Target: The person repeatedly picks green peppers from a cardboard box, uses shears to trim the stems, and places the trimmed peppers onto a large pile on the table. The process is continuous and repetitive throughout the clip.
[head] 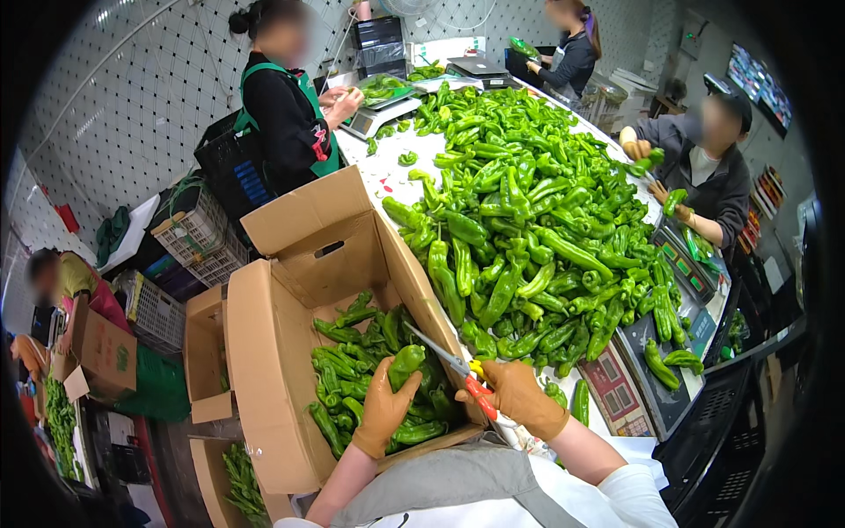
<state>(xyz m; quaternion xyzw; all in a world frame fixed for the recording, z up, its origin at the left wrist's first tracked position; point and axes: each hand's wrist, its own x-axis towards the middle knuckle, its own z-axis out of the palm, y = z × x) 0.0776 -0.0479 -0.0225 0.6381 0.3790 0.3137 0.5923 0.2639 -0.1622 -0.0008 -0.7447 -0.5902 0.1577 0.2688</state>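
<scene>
My left hand (384, 410), in a tan glove, holds a green pepper (406, 363) above an open cardboard box (284, 376). Inside that box lie several loose green peppers (343, 376). Gloved alike, my right hand (521, 399) grips scissors (480, 391) with red and yellow handles; their blades point up and left over the box's edge, close to the held pepper. Whether the blades touch it I cannot tell. A large heap of green peppers (521, 231) covers much of the white table (396, 175) to the right of the box.
A digital scale (620, 396) stands at the table's near right, another scale (683, 264) farther along. Co-workers stand at the far left of the table (284, 112), at its far end (571, 59) and on the right (706, 165). More cardboard boxes (204, 356) and plastic crates (201, 231) are at left.
</scene>
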